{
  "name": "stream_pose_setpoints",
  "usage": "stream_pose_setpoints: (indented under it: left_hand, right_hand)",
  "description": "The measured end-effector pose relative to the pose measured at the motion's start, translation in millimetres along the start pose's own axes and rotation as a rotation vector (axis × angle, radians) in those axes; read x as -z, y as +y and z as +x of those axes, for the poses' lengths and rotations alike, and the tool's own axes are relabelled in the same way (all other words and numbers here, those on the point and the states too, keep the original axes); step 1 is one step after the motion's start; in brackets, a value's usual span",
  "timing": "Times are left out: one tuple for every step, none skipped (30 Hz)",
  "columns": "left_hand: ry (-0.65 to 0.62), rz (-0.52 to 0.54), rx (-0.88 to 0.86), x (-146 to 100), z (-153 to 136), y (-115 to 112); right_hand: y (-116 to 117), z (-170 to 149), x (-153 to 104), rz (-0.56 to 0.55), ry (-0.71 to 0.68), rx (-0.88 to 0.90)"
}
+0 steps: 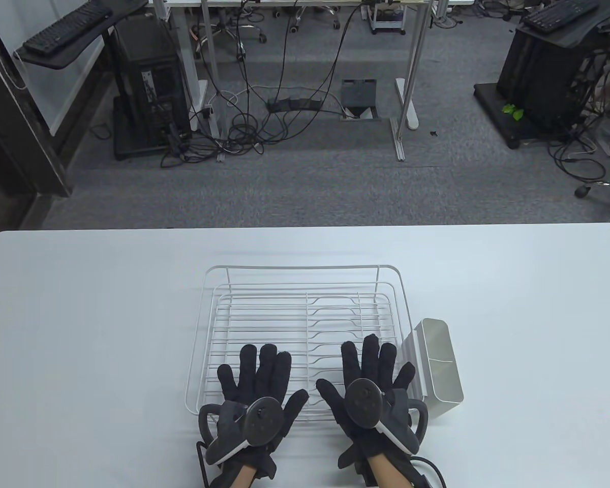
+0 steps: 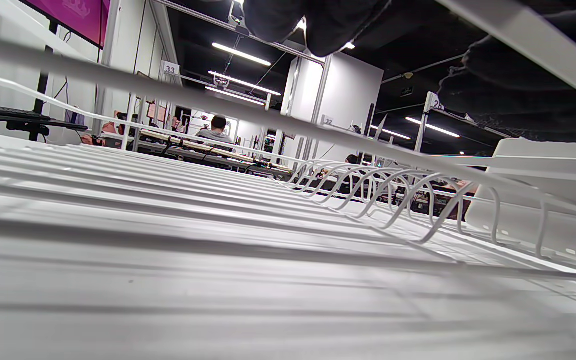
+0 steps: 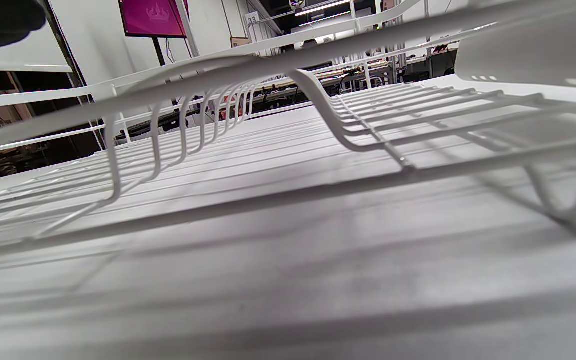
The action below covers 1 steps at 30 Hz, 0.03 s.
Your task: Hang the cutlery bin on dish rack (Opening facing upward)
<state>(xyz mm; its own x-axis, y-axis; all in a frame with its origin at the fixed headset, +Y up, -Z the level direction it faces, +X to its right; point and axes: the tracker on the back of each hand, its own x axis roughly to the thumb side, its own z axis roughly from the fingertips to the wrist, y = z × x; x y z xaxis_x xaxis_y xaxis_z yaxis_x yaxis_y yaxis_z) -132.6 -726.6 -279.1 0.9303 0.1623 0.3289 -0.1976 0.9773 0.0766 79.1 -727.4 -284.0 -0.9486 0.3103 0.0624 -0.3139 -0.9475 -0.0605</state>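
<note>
Both hands wear black fabric sensor gloves covering every finger. The left hand carries a dark grey tracker with a round disc face and a ring-shaped loop at its 9 o'clock side. The right hand bears a matching tracker, its loop at 3 o'clock. Black cables trail from the cuffs, and bare skin shows at both wrists.

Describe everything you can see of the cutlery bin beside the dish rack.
The white rectangular plastic cutlery bin sits at the right side of the white wire dish rack, against its rim, with its opening facing upward. A thin divider splits the inside into two compartments, and small slots show low on its wall in the wrist views. It looks empty. The right hand lies flat beside it, spread over the rack; whether the little finger touches it is unclear.
</note>
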Motion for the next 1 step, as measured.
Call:
stream_pose_setpoints:
  left_hand:
    - [0.000, 0.000, 0.000, 0.0, 0.0, 0.0]
  right_hand:
    - [0.0, 0.0, 0.0, 0.000, 0.000, 0.000]
